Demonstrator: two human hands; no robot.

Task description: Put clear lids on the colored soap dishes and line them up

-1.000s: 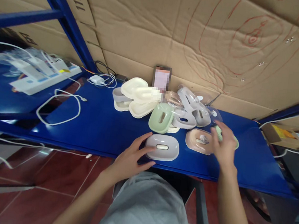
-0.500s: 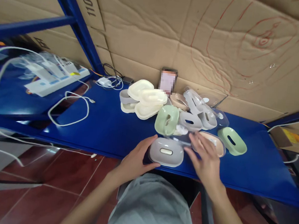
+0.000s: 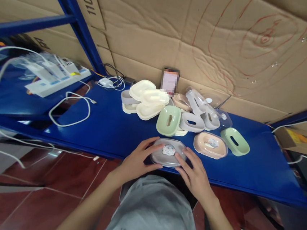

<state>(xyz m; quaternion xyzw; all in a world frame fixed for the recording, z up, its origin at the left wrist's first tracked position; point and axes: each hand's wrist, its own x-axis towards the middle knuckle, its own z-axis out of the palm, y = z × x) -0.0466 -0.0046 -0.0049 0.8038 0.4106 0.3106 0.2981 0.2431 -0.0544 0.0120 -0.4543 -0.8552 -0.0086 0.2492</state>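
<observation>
A grey soap box [image 3: 157,158] stands near the shelf's front edge, directly before me. Over its top lies a clear plastic lid [image 3: 174,160] with a round white label in the middle. My left hand [image 3: 137,159] grips the left end, thumb at the front and fingers along the back. From the right, my right hand [image 3: 195,173] holds the lid's rim, with a fingertip on top by the label. Just behind are a green soap dish [image 3: 166,125] and, to the right, a peach soap box [image 3: 198,144] under a labelled clear lid.
Cream trays [image 3: 149,111] are piled behind on the left. Grey soap dishes [image 3: 192,123] and clear lids [image 3: 225,118] lie at the back, and another green dish [image 3: 238,146] on the right. A phone [image 3: 169,82] leans against the cardboard. A white cable [image 3: 52,114] loops left beside a power strip [image 3: 44,89].
My right hand has brought the clear lid from behind the grey soap box down onto it. The white oval inside the grey dish is now covered by the label.
</observation>
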